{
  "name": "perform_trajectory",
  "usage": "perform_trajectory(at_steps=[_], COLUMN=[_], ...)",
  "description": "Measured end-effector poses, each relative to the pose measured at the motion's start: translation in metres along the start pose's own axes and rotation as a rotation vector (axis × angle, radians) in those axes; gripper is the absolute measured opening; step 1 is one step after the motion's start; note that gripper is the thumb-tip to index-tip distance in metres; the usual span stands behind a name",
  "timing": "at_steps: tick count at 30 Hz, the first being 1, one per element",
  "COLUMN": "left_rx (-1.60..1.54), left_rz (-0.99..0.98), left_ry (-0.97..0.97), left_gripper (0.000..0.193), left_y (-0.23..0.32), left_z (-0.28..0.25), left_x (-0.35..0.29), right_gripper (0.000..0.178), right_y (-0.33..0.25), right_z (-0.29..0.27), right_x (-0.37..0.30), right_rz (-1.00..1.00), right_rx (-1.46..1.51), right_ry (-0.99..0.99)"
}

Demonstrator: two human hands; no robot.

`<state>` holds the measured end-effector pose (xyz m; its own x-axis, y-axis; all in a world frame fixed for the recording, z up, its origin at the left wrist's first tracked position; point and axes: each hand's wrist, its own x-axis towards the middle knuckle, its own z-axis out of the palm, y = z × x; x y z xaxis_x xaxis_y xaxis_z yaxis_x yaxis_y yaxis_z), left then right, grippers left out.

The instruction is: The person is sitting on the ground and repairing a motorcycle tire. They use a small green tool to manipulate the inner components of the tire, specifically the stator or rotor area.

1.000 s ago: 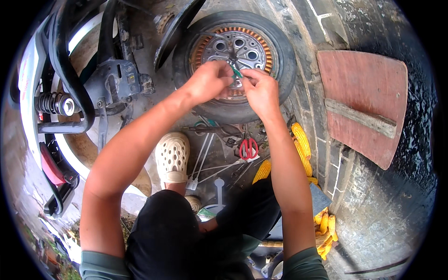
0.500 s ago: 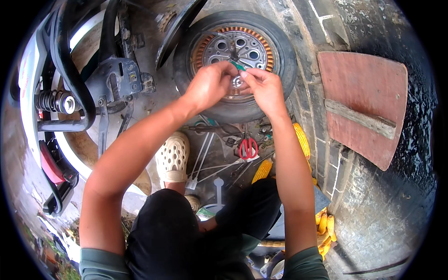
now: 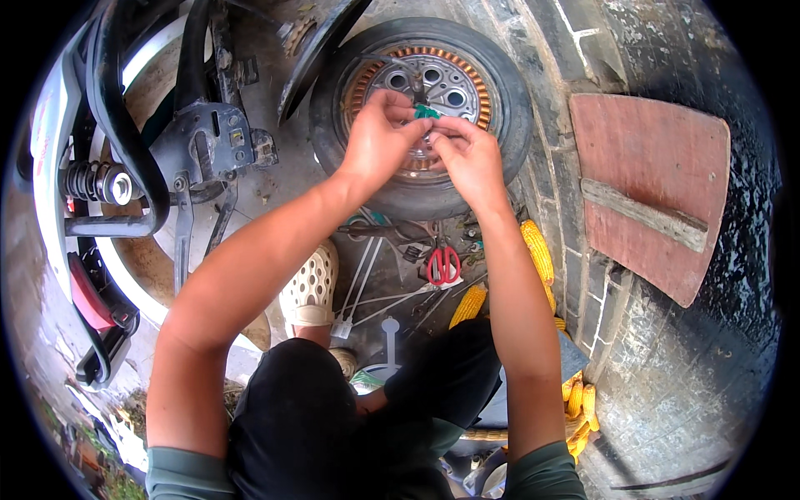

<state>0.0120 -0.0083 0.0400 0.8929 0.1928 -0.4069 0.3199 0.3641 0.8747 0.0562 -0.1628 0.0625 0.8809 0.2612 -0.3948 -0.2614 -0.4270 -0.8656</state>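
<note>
A small green plastic piece [image 3: 427, 111] is pinched between the fingertips of the left hand [image 3: 379, 137] and the right hand [image 3: 471, 154], both pressed together on it from either side. It is held just above the hub of a black-tyred wheel with a silver perforated centre and a ring of copper-coloured windings [image 3: 421, 100], which lies flat on the concrete ground [image 3: 275, 179]. What the green piece joins to is hidden by the fingers. Judged from this, the work at the hub is midway: the wheel is off the dark metal vehicle frame with its coil spring [image 3: 125, 179] at the ground's left edge, and nothing is refitted. Near the wheel's lower rim, red-handled scissors [image 3: 443, 265] and white cable ties [image 3: 362, 279] lie loose. Yellow corn cobs [image 3: 537, 250] lie to the right, beside a reddish flat board [image 3: 650, 183].
</note>
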Motion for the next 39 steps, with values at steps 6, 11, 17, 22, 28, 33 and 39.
perform_trajectory(at_steps=[6,11,17,22,28,33,39], left_rx=[0.060,0.149,0.313,0.391,0.465,0.642,0.688], left_rz=[0.025,-0.001,0.057,0.188,0.256,0.321,0.386], left_ry=[0.032,-0.037,-0.155,-0.250,-0.108,-0.068,-0.045], left_gripper=[0.016,0.010,0.009,0.015,0.016,0.021,0.018], left_y=[-0.003,0.004,0.024,0.039,0.008,-0.002,-0.002], left_z=[-0.010,-0.014,-0.015,-0.016,-0.018,-0.011,-0.009], left_x=[0.014,0.005,0.013,0.007,0.003,-0.002,0.002], right_gripper=[0.035,0.037,0.033,0.025,0.025,0.028,0.030], right_y=[0.007,0.001,-0.002,-0.005,-0.001,-0.003,0.000], right_z=[0.004,0.006,0.018,0.018,-0.007,-0.015,-0.019], right_x=[0.000,-0.005,-0.007,-0.006,0.008,0.011,0.011], right_rz=[-0.111,-0.158,-0.319,-0.291,0.003,0.052,0.037], right_rx=[-0.219,-0.309,-0.613,-0.443,0.020,0.014,0.090], right_ry=[0.043,0.064,0.201,0.241,-0.051,-0.111,-0.138])
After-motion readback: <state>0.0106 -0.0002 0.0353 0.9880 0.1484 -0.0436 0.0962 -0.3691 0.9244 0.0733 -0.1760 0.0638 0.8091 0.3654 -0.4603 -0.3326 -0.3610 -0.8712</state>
